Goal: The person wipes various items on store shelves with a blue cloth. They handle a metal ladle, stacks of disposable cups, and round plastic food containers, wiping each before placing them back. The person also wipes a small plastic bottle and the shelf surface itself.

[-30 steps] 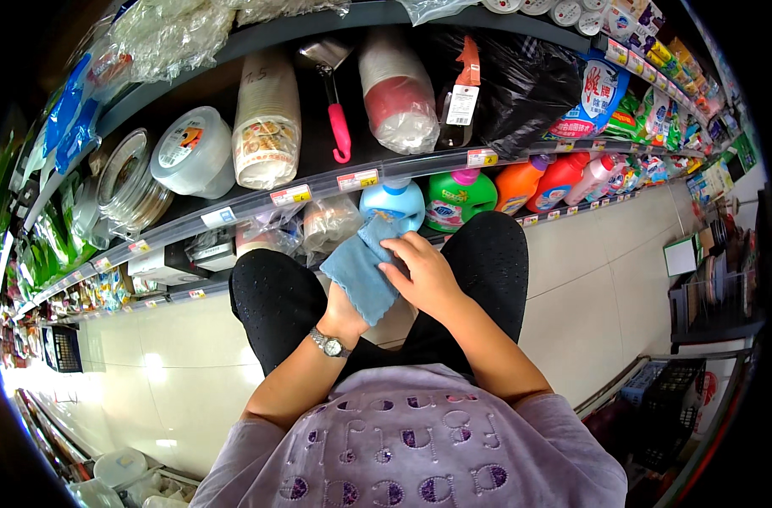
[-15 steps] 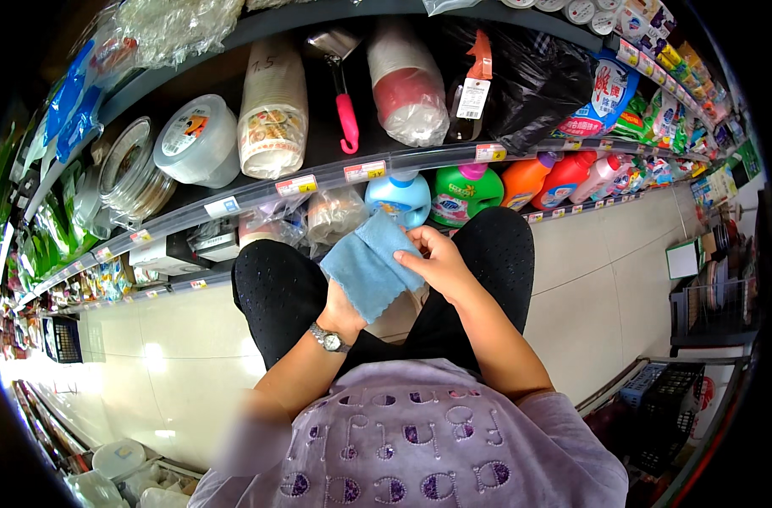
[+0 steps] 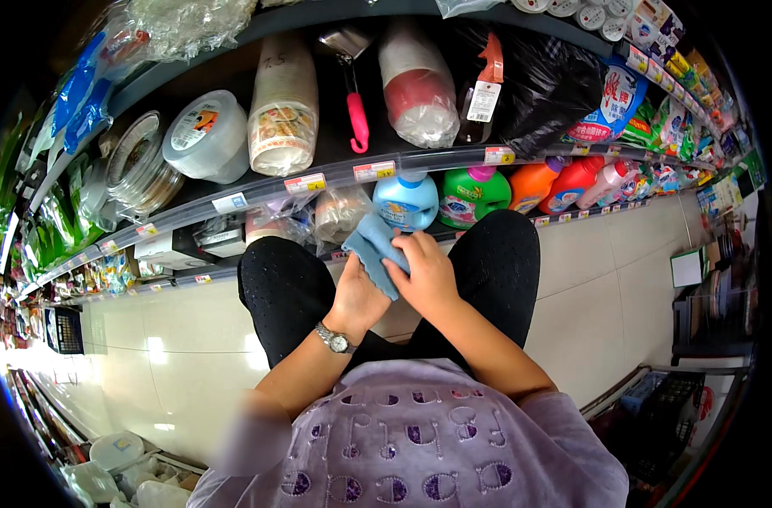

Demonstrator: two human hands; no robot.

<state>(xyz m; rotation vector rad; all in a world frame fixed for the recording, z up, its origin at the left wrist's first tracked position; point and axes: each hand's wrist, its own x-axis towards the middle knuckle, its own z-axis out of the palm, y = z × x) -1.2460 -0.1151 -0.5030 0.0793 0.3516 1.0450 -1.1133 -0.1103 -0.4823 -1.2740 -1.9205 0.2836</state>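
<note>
A light blue cloth (image 3: 374, 252) with a wavy edge is folded into a narrow bundle between my hands, above the gap between my knees. My left hand (image 3: 358, 296), with a watch on its wrist, holds the cloth from below and the left, and most of its fingers are hidden under it. From the right, my right hand (image 3: 426, 273) grips the folded cloth with the thumb on the near side and the fingers bent over the top. Just beyond the cloth stands a light blue bottle (image 3: 405, 203) on the lower shelf.
On the shelf (image 3: 437, 159) in front are stacked paper cups (image 3: 283, 127), a clear tub (image 3: 206, 140), a pink-handled tool (image 3: 357, 123) and a black bag (image 3: 547, 93). Below stand a green bottle (image 3: 473, 199) and an orange bottle (image 3: 534, 188). Dark crates (image 3: 669, 419) are behind on the right.
The cloth was spread wider over my left hand and is now folded narrower. My right hand has moved slightly down and in over it, and more of my left hand shows.
</note>
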